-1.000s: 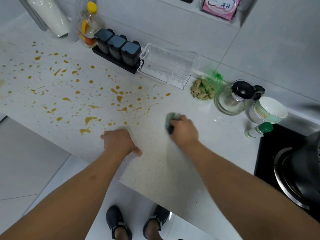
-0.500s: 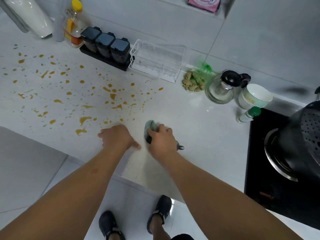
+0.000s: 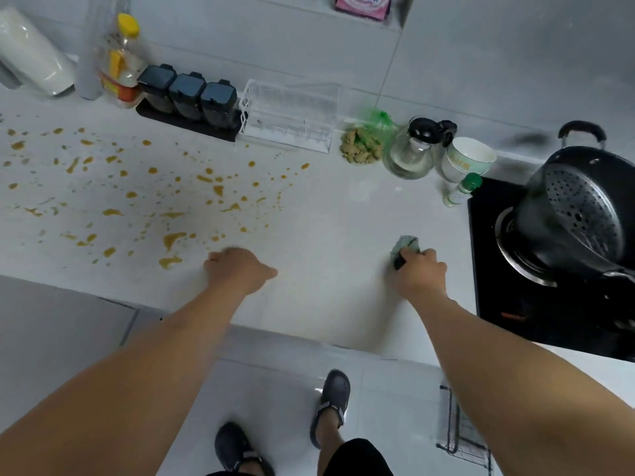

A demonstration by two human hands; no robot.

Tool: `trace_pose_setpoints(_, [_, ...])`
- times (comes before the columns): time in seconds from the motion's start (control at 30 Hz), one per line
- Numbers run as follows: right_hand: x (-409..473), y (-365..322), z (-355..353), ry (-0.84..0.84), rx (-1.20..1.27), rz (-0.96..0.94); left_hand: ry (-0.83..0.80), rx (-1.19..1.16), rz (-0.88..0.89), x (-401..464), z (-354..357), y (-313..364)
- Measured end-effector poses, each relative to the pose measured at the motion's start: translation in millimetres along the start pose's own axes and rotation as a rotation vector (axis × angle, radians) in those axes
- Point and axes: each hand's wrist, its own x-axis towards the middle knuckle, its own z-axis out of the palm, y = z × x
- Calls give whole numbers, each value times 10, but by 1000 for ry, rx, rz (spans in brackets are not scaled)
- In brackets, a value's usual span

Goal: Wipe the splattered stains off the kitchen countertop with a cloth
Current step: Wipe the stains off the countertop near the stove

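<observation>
The scene is lit evenly and rather dimly, with a cool grey cast. Straight lines are bent toward the frame edges, and fine detail is softened throughout.

Along the back wall stand a yellow-capped oil bottle [image 3: 121,60], three dark seasoning jars [image 3: 187,94] and a clear rack [image 3: 288,115] — then ginger [image 3: 360,147], a glass kettle [image 3: 412,149], a white bowl [image 3: 469,159] (green band). A black pot [image 3: 577,214] sits on the stove [image 3: 498,269].
</observation>
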Motion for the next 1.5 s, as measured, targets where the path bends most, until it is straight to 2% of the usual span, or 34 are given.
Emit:
trace_pose_setpoints(0.07, [-197, -314, 135, 32, -11, -3, 11, -62, 11, -72, -12, -53])
trace_pose_setpoints(0.17, [-557, -872, 381, 61, -13, -169, 65, -145, 77, -187, 64, -102])
trace_pose_setpoints(0.3, [-1084, -1468, 675, 32, 21, -493, 135, -108, 357, -330, 154, -53])
trace_pose_setpoints(0.4, [-1214, -1416, 753, 28, 22, -549, 73, 15, 465, -386, 180, 52])
trace_pose_setpoints(0.57, [-809, -561, 492, 65, 88, -326, -13, 243, 228, -381, 205, 153])
trace_pose_setpoints(0.7, [-442, 296, 177, 64, 55, -85, -23, 347, 236, -320, 391, 144])
trace_pose_setpoints(0.83, [-475, 1011, 133, 65, 104, 141, -19, 389, 256, -293, 425, 140])
trace_pose_setpoints(0.93, [-689, 1117, 267, 91, 140, 268, -6, 390, 262, -294, 409, 134])
trace_pose_setpoints(1.03, [-924, 836, 434, 100, 133, 324, 9, 380, 274, -278, 436, 113])
trace_pose_setpoints(1.17, [-1213, 206, 604, 118, 112, 189, 18, 374, 289, -246, 475, 77])
trace_pose_setpoints(1.33, [-1483, -535, 753, 41, 98, -199, 22, 377, 278, -231, 474, 114])
trace_pose_setpoints(1.43, [-1539, -484, 761, 7, 112, -299, 12, 367, 272, -218, 475, 118])
trace_pose_setpoints(1.5, [-1506, -216, 717, 12, 109, -279, 12, 359, 278, -211, 479, 90])
